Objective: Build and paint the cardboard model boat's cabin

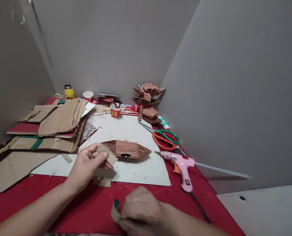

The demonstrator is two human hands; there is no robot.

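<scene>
My left hand [89,165] pinches a small piece of cardboard [111,157] between thumb and fingers, above the white sheet. Right behind it lies a brown model boat [126,150] with a covered middle and an oval opening in its side. Lower down, over the red cloth, my right hand [142,209] is closed around a curled strip of cardboard [116,211] with a dark green patch at its tip. A flat cardboard scrap [102,182] rests at the sheet's front edge, below my left hand.
On the right lie a pink glue gun [181,164], its light glowing red, and scissors [164,135] with green and orange handles. Cardboard sheets [62,118] are piled left. Further back are a red paper cup [116,110], thin sticks [100,109] and several model boats [149,113].
</scene>
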